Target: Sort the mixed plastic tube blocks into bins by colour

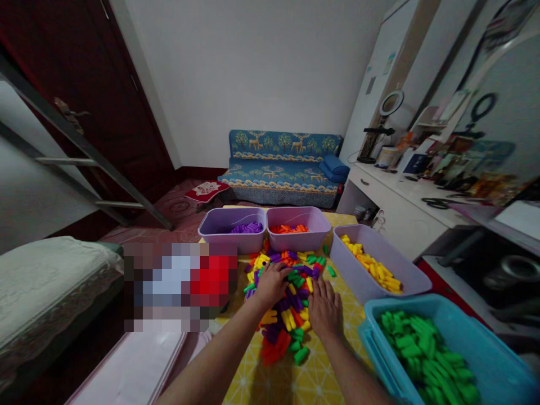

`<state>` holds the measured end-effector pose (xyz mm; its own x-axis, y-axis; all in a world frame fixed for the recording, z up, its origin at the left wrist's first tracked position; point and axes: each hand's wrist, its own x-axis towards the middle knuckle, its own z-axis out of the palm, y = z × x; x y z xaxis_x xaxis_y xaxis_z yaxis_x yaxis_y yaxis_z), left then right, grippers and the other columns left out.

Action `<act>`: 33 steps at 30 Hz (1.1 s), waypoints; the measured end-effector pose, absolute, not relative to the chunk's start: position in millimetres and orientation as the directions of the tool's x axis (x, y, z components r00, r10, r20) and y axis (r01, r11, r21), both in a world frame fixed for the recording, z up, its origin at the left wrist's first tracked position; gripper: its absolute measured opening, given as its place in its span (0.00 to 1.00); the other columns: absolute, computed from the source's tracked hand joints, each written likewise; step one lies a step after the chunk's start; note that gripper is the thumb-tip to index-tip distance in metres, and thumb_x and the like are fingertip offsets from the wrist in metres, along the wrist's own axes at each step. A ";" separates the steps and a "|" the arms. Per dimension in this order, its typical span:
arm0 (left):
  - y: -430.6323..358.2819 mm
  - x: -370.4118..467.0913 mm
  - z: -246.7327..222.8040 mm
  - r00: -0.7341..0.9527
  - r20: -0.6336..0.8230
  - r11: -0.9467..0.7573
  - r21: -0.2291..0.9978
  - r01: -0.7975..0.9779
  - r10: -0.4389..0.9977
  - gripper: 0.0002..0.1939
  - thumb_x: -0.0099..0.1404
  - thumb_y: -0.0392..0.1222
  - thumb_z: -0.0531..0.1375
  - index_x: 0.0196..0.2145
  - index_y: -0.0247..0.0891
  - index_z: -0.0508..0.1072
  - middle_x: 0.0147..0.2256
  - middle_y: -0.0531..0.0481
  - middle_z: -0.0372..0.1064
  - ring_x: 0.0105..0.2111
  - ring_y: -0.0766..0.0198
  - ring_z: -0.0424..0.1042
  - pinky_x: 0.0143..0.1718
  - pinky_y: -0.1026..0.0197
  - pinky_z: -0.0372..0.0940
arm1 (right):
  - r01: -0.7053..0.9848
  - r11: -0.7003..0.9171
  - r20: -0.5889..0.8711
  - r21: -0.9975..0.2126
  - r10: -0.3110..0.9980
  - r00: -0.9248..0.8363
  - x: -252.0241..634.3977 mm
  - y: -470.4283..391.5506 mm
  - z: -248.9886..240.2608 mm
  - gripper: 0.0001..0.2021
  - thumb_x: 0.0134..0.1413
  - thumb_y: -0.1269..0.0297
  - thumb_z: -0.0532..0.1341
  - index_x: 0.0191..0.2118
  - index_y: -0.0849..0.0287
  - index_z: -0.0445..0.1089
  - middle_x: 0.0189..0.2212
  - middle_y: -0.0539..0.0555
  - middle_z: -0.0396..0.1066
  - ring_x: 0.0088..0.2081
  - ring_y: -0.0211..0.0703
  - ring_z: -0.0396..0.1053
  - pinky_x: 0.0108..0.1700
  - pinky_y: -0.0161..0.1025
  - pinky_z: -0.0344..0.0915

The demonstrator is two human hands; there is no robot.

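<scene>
A mixed pile of small plastic building pieces in purple, yellow, green, red and orange lies on a yellow patterned tablecloth. My left hand rests over the pile's upper left part, palm down, its fingers reaching onto the pieces. Along the right side of the heap lies my right hand, fingers stretched forward and touching its edge beside a yellow piece. Neither hand visibly grips a piece, though what is under the left palm is hidden. Purple pieces and orange pieces sit in separate bins behind the pile.
At the right stand a lilac bin of yellow pieces and a blue bin of green ones. Two lilac bins, left and right, line the far edge. A blurred patch covers the left side. Beyond is a blue sofa.
</scene>
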<state>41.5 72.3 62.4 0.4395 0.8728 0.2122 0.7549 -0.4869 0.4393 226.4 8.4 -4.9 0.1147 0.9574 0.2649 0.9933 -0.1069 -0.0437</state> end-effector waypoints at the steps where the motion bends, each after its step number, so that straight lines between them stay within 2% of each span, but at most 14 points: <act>1: 72.6 38.4 61.6 0.430 0.192 -0.468 0.447 0.762 0.882 0.24 0.59 0.32 0.60 0.53 0.47 0.73 0.52 0.47 0.72 0.53 0.54 0.68 0.60 0.48 0.58 | 0.993 -0.111 0.260 -0.033 0.958 0.116 225.9 8.2 -4.1 0.26 0.64 0.65 0.45 0.66 0.61 0.57 0.68 0.60 0.51 0.68 0.54 0.46 0.64 0.56 0.44; 4: 71.7 26.6 55.5 0.355 0.197 -0.404 0.518 0.754 0.914 0.20 0.61 0.32 0.58 0.50 0.44 0.75 0.48 0.46 0.74 0.50 0.56 0.70 0.56 0.54 0.62 | 0.993 -0.121 0.249 -0.018 0.961 0.121 224.9 8.0 -2.6 0.26 0.65 0.64 0.45 0.66 0.60 0.57 0.68 0.59 0.51 0.68 0.53 0.46 0.65 0.55 0.43; 7: 71.4 16.6 47.4 0.256 0.241 -0.352 0.653 0.671 0.936 0.18 0.63 0.33 0.56 0.49 0.41 0.76 0.46 0.45 0.75 0.48 0.57 0.72 0.52 0.56 0.64 | 0.992 -0.126 0.237 -0.019 0.963 0.127 224.5 7.9 -1.4 0.26 0.64 0.64 0.45 0.66 0.60 0.57 0.68 0.59 0.51 0.68 0.53 0.46 0.65 0.55 0.43; 11: 75.3 12.9 42.1 0.001 0.245 -0.221 0.870 0.441 0.969 0.15 0.62 0.34 0.56 0.45 0.38 0.77 0.42 0.44 0.77 0.44 0.57 0.74 0.49 0.55 0.66 | 0.992 -0.127 0.234 -0.020 0.964 0.128 224.2 8.3 -1.0 0.26 0.64 0.64 0.46 0.66 0.60 0.57 0.68 0.59 0.52 0.68 0.54 0.45 0.65 0.55 0.43; 15: 78.7 15.6 45.0 -0.194 0.139 -0.115 0.985 0.128 0.971 0.11 0.58 0.39 0.62 0.40 0.36 0.76 0.37 0.46 0.77 0.39 0.58 0.75 0.44 0.57 0.67 | 0.991 -0.136 0.245 -0.020 0.960 0.137 223.8 8.8 -2.0 0.26 0.64 0.64 0.46 0.65 0.60 0.58 0.68 0.59 0.52 0.68 0.54 0.46 0.64 0.55 0.44; 19: 75.2 16.0 53.5 -0.208 0.025 -0.062 0.983 -0.173 0.978 0.17 0.52 0.49 0.67 0.36 0.34 0.75 0.30 0.50 0.75 0.30 0.64 0.71 0.34 0.63 0.66 | 0.991 -0.130 0.252 -0.029 0.959 0.133 223.8 8.7 -1.3 0.25 0.64 0.64 0.46 0.65 0.60 0.59 0.67 0.59 0.52 0.68 0.54 0.47 0.64 0.54 0.45; 23: 70.6 13.3 59.8 -0.141 -0.088 0.042 0.953 -0.300 0.986 0.23 0.47 0.57 0.70 0.29 0.33 0.73 0.22 0.55 0.68 0.20 0.73 0.62 0.22 0.69 0.58 | 0.991 -0.127 0.251 -0.029 0.959 0.130 223.7 8.9 0.6 0.25 0.64 0.64 0.46 0.64 0.59 0.61 0.66 0.59 0.55 0.67 0.54 0.48 0.63 0.54 0.46; 25: 69.8 12.2 59.4 -0.106 -0.145 0.101 0.936 -0.338 0.984 0.25 0.46 0.59 0.71 0.29 0.33 0.73 0.21 0.55 0.67 0.18 0.73 0.62 0.20 0.69 0.58 | 0.992 -0.125 0.254 -0.017 0.959 0.125 223.5 8.9 1.5 0.25 0.64 0.64 0.46 0.64 0.60 0.61 0.66 0.59 0.55 0.67 0.54 0.49 0.63 0.54 0.46; 30: 69.0 12.0 52.5 -0.018 -0.248 0.217 0.879 -0.425 0.969 0.24 0.44 0.54 0.73 0.29 0.33 0.72 0.23 0.51 0.71 0.22 0.68 0.70 0.25 0.66 0.66 | 0.992 -0.125 0.251 -0.017 0.960 0.125 223.3 7.9 3.3 0.25 0.64 0.63 0.45 0.64 0.61 0.60 0.66 0.60 0.55 0.67 0.55 0.49 0.63 0.54 0.46; 33: 66.7 12.9 51.0 -0.015 -0.287 0.249 0.852 -0.460 0.958 0.21 0.43 0.48 0.73 0.29 0.35 0.69 0.24 0.52 0.71 0.22 0.68 0.70 0.24 0.67 0.66 | 0.992 -0.121 0.257 -0.022 0.958 0.123 223.7 7.1 2.7 0.26 0.64 0.63 0.45 0.64 0.61 0.60 0.66 0.61 0.54 0.66 0.54 0.49 0.63 0.54 0.46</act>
<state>12.9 66.7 51.0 -0.0148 0.9578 -0.2872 -0.4601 0.2485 0.8524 223.7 7.1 2.7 0.1227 0.9585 0.2575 0.9924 -0.1212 -0.0219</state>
